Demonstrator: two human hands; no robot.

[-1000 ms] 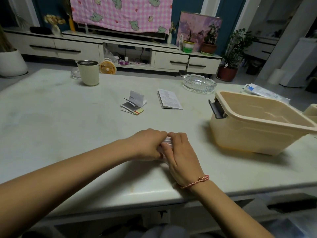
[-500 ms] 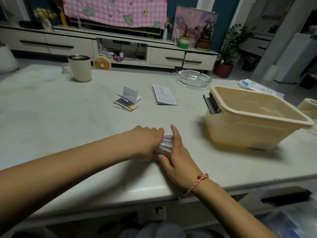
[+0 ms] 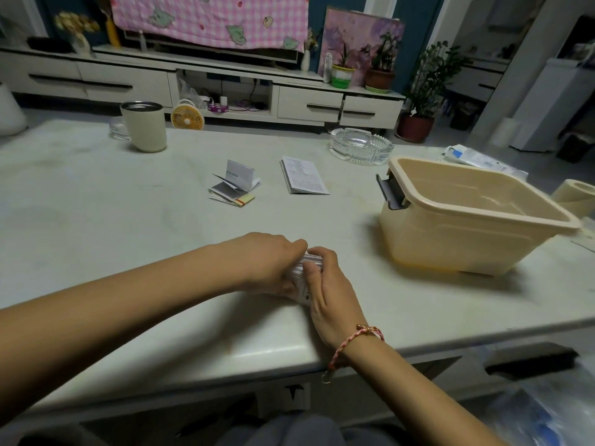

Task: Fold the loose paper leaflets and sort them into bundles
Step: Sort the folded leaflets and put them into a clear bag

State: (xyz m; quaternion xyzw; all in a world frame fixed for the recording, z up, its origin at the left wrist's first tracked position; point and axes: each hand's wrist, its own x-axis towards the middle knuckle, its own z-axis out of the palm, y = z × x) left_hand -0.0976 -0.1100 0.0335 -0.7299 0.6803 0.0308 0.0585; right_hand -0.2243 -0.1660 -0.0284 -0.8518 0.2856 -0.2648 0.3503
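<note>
Your left hand (image 3: 267,262) and right hand (image 3: 328,291) are meeting near the front edge of the surface (image 3: 96,204). Both are pinching a small folded leaflet (image 3: 306,263) between them. The fingers of each hand are curling around it, and the right thumb is lying against its near side. Whether it is touching the surface cannot be told. Further back, a bundle of folded leaflets (image 3: 233,188) is lying mid-surface, with a flat leaflet (image 3: 304,177) near it on the right. A beige bin (image 3: 450,239) is standing at the right, with a glass ashtray (image 3: 360,146) behind it. A cup (image 3: 145,127) is standing far left.
</note>
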